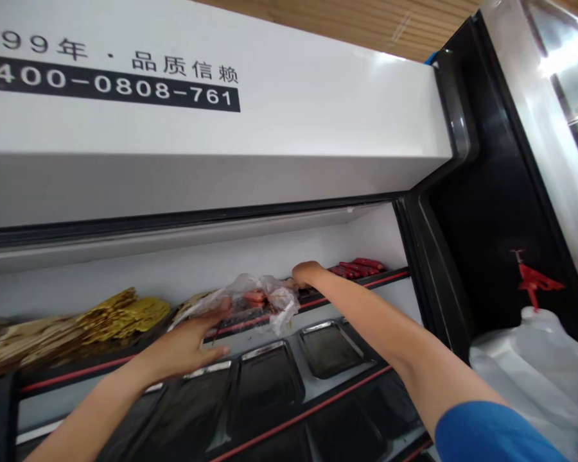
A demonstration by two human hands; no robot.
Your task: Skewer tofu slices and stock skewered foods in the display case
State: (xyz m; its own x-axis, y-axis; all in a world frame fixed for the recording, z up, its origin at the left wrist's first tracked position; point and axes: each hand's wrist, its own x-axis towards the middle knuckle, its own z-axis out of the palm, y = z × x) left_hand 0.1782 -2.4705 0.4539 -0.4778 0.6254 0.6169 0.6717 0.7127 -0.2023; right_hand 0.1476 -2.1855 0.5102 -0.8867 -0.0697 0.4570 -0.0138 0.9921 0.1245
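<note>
A clear plastic bag [283, 301] with reddish pieces [255, 297] inside overlaps the front edge of the upper shelf. My left hand [192, 343] grips its left side, thumb below and fingers against the film. My right hand [308, 273] reaches onto the same shelf, just right of the bag. It is bent at the wrist, and its fingers are hidden, so any hold does not show. Beside that hand lie several red wrapped sticks [361, 266], at the shelf's right end.
Yellow folded sheets [125, 314] and pale brown ones [33, 343] fill the shelf's left part. Black trays [270, 378] line the lower tiers. A white cabinet hood [318, 115] overhangs the shelves. White plastic bags [539, 359] hang from a red hook [534, 282] at right.
</note>
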